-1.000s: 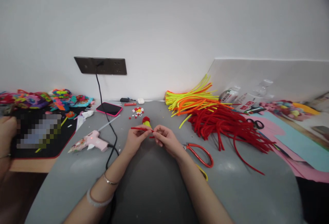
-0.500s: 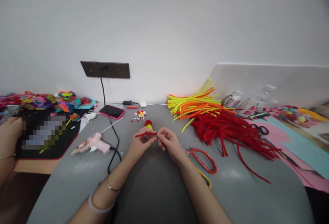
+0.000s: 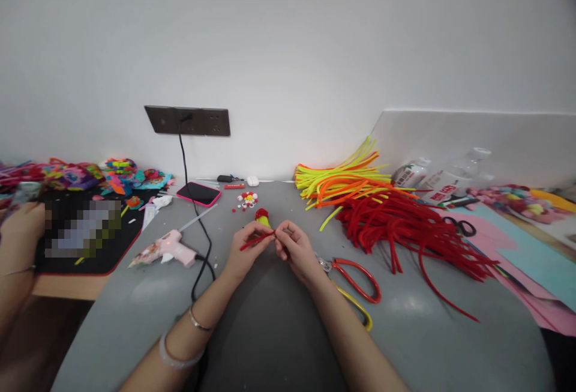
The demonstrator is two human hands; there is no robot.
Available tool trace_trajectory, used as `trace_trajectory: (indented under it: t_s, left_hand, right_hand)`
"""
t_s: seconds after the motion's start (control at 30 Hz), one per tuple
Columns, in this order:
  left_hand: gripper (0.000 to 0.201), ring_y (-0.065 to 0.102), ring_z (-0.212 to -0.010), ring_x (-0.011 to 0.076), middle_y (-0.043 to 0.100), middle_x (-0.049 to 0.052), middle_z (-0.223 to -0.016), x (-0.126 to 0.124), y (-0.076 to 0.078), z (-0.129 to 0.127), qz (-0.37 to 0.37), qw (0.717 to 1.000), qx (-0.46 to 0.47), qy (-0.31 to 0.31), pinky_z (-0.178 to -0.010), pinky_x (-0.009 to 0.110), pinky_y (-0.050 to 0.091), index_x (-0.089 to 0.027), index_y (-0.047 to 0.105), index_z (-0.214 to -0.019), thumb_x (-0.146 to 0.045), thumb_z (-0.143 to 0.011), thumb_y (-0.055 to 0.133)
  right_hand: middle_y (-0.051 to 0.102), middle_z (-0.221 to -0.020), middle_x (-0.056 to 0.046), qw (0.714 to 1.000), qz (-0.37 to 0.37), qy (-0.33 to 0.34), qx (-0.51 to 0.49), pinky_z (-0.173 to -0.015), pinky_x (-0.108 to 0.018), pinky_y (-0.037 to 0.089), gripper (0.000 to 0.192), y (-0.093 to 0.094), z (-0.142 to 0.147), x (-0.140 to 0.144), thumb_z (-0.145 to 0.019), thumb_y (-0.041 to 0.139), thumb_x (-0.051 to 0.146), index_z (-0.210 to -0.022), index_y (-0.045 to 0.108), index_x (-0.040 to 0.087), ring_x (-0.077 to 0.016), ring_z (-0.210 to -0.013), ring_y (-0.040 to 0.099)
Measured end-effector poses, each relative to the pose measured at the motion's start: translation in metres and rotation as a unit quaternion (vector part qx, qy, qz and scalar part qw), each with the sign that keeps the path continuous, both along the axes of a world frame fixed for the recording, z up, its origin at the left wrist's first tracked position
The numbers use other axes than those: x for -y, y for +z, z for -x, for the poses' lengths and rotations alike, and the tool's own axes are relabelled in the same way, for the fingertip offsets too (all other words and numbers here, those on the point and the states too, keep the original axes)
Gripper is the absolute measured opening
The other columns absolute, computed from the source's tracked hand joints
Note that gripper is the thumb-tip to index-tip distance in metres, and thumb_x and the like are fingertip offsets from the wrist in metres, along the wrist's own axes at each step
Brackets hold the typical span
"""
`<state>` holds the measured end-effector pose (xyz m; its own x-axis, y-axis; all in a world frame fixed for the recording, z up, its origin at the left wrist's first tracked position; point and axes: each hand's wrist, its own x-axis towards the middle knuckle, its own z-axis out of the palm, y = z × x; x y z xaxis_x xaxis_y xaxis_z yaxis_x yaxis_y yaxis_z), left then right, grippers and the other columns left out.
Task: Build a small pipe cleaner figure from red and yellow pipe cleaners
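Observation:
My left hand (image 3: 245, 251) and my right hand (image 3: 294, 250) meet over the middle of the grey table (image 3: 427, 332). Between their fingertips they pinch a short red pipe cleaner (image 3: 254, 240), whose free end slants down to the left. Just beyond the fingers stands a small yellow piece with a red tuft on top (image 3: 261, 218); how it is held I cannot tell. Red-handled scissors (image 3: 357, 275) and yellow-handled scissors (image 3: 360, 313) lie right of my right wrist.
A pink glue gun (image 3: 164, 249) with a black cord lies left. A pink-cased phone (image 3: 198, 193), small buttons (image 3: 246, 200), piles of red pipe cleaners (image 3: 405, 230) and yellow-orange ones (image 3: 342, 179), bottles (image 3: 443, 183) and coloured paper (image 3: 517, 248) surround. Another person's hand (image 3: 18, 236) is far left.
The pipe cleaner's free end has dipped from level to slanting down-left between my fingers. The view has shifted slightly; my hands stay together in the same spot.

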<state>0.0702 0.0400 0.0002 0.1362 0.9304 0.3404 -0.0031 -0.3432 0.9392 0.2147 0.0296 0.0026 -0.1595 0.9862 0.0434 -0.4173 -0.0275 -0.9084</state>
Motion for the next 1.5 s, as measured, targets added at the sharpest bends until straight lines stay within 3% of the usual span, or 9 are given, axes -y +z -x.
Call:
trace_trajectory:
  t_s: [0.4,0.8,1.07,1.2,1.3,1.5]
  left_hand:
    - [0.013,0.064,-0.076,0.0159,0.068,0.004,-0.078,-0.001,0.003,0.001,-0.039,0.999,0.005,-0.027,-0.071,0.026,0.051,-0.017,0.071,-0.078,-0.029,-0.076,0.072]
    - [0.016,0.063,-0.078,0.018,0.07,0.005,-0.075,-0.001,0.004,0.002,-0.011,0.999,-0.028,-0.036,-0.07,0.027,0.051,-0.018,0.074,-0.073,-0.034,-0.076,0.072]
    - [0.023,0.061,-0.053,0.0115,0.066,0.0,-0.067,-0.001,0.001,-0.002,0.112,0.982,0.087,-0.121,-0.055,0.024,0.051,-0.017,0.064,-0.084,-0.038,-0.077,0.072]
    - [0.025,0.063,-0.053,0.0118,0.066,-0.001,-0.066,-0.002,-0.002,-0.003,0.122,0.979,0.122,-0.11,-0.054,0.023,0.051,-0.017,0.059,-0.081,-0.037,-0.076,0.074]
    - [0.026,0.064,-0.054,0.0125,0.067,-0.001,-0.065,-0.001,-0.001,-0.002,0.118,0.978,0.124,-0.121,-0.055,0.024,0.052,-0.017,0.059,-0.081,-0.036,-0.075,0.075]
    - [0.022,0.07,-0.067,0.0161,0.073,0.006,-0.077,0.004,0.003,0.003,0.132,0.964,0.11,-0.202,-0.066,0.027,0.056,-0.015,0.064,-0.087,-0.028,-0.075,0.077]
  right_hand:
    - [0.051,-0.049,0.008,0.999,0.031,0.029,-0.025,-0.04,-0.018,0.024,0.032,0.006,-0.003,0.003,-0.076,0.072,0.041,-0.073,0.048,0.02,-0.0037,-0.036,0.034]
    - [0.051,-0.048,0.008,0.998,0.032,0.051,-0.029,-0.04,-0.018,0.025,0.033,0.006,-0.006,0.002,-0.075,0.074,0.041,-0.073,0.049,0.019,-0.0036,-0.036,0.034]
    - [0.049,-0.047,0.009,0.995,0.052,0.063,-0.06,-0.04,-0.018,0.022,0.033,0.012,-0.009,0.002,-0.075,0.073,0.043,-0.074,0.051,0.019,-0.0034,-0.036,0.032]
    - [0.053,-0.052,0.007,0.994,0.053,0.075,-0.05,-0.041,-0.018,0.024,0.034,0.013,-0.007,0.002,-0.074,0.074,0.045,-0.081,0.056,0.017,-0.0047,-0.039,0.037]
    - [0.052,-0.051,0.007,0.994,0.055,0.077,-0.045,-0.042,-0.018,0.023,0.033,0.012,-0.007,0.002,-0.072,0.076,0.042,-0.076,0.054,0.017,-0.0045,-0.04,0.038]
    - [0.046,-0.045,0.009,0.982,0.099,0.134,-0.083,-0.04,-0.016,0.023,0.034,0.014,-0.012,0.003,-0.074,0.075,0.039,-0.066,0.048,0.018,-0.0024,-0.036,0.029]
